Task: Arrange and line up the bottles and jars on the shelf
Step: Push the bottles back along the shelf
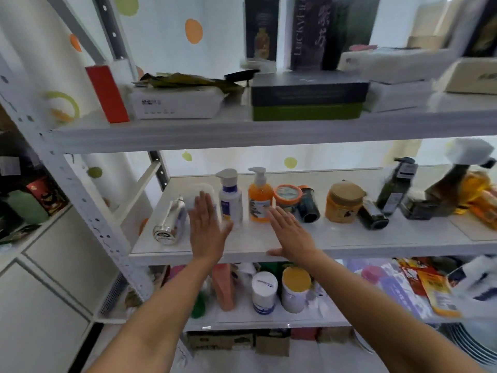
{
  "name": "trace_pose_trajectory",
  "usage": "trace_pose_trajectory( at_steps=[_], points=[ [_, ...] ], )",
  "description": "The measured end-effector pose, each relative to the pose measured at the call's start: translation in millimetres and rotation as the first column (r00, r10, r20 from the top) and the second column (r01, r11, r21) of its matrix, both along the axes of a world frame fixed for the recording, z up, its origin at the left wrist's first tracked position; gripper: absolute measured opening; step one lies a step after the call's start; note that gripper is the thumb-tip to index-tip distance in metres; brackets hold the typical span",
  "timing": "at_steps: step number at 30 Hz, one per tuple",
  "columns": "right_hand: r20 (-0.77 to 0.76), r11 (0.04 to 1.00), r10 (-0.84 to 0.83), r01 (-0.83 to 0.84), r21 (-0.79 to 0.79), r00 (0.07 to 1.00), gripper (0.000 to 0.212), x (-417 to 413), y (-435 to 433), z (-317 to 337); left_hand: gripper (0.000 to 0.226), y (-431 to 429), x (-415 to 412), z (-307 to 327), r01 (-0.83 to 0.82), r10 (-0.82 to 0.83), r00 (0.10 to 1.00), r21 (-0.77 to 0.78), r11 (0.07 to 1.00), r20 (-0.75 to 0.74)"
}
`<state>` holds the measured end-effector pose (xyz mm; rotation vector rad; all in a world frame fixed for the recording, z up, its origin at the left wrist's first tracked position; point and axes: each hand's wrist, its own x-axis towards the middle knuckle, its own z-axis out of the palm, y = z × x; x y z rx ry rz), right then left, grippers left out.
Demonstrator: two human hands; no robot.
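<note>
Two hands reach flat and open over the middle shelf [349,240], holding nothing. Left hand [207,227] covers a white jar [201,195], beside a fallen silver bottle [170,222]. Right hand [290,232] lies before the orange pump bottle [259,197] and white pump bottle [230,200]. Bottle labels are too blurred to read; a dark box [309,33] above reads "LUCKYF…".

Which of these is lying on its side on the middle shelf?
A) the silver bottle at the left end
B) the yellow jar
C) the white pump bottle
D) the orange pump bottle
A: the silver bottle lies flat, base toward the camera, while the other three stand upright.
</note>
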<state>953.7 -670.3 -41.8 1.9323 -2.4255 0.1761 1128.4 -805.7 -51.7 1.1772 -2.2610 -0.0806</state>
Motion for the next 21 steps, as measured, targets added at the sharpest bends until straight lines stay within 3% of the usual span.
trace_pose_trajectory(
  at_steps=[3, 9, 14, 21],
  points=[
    [-0.001, 0.993, -0.107, 0.107, 0.056, 0.994, 0.119, -45, 53, 2, 0.102, 54, -46, -6, 0.193, -0.194, 0.964, 0.022, 0.981, 0.183],
    [0.031, 0.975, -0.222, 0.222, 0.025, 0.974, 0.126, -122, 139, 10, 0.113, 150, -154, 3, 0.412, -0.441, 0.841, 0.156, 0.898, 0.313],
    [0.026, 0.936, -0.351, 0.351, -0.025, 0.936, 0.128, -204, 212, 14, 0.118, 221, -270, 20, 0.527, -0.589, 0.729, 0.264, 0.808, 0.35],
    [-0.011, 0.855, -0.519, 0.518, -0.028, 0.855, 0.125, -346, 327, 13, 0.115, 318, -434, 8, 0.696, -0.723, 0.6, 0.22, 0.683, 0.343]
  ],
)
